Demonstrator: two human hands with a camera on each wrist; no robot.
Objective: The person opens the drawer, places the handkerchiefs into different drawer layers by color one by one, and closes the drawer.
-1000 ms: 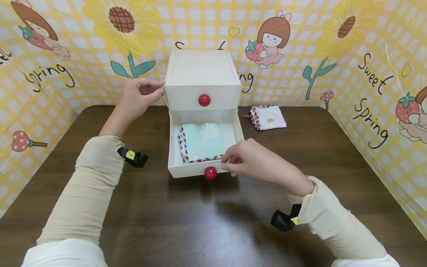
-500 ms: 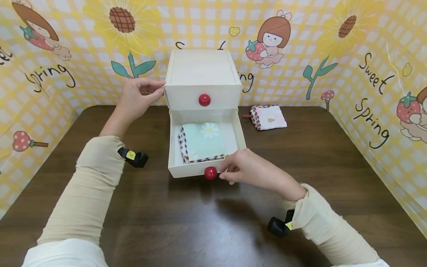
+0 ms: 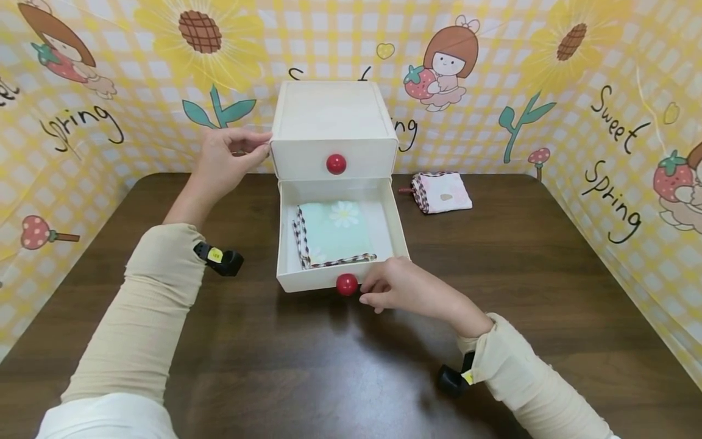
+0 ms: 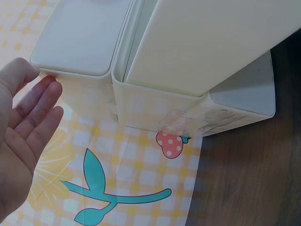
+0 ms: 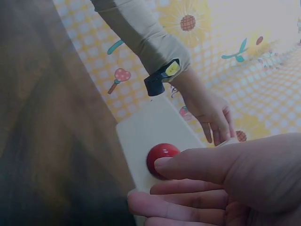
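Observation:
In the head view, a white two-drawer box [image 3: 334,113] stands at the back of the table, its upper drawer closed. The lower drawer [image 3: 395,235] is pulled out and holds a folded pale green cloth [image 3: 337,235] with a daisy print and a striped edge. My left hand [image 3: 222,158] touches the box's upper left edge; in the left wrist view its fingers [image 4: 40,110] are fairly straight along the side wall. Just right of the lower drawer's red knob [image 3: 347,285] hovers my right hand [image 3: 414,289], its fingers loosely bent. Contact with the knob cannot be made out.
A folded pink-and-white cloth [image 3: 444,193] with a striped edge lies on the brown table [image 3: 247,360], right of the box. Behind it hangs a yellow checked backdrop [image 3: 351,36]. The upper drawer has its own red knob [image 3: 336,164].
My right hand has moved down and slightly left from the lower drawer's front right edge to beside its knob. The left hand, the drawers and the cloths have stayed put.

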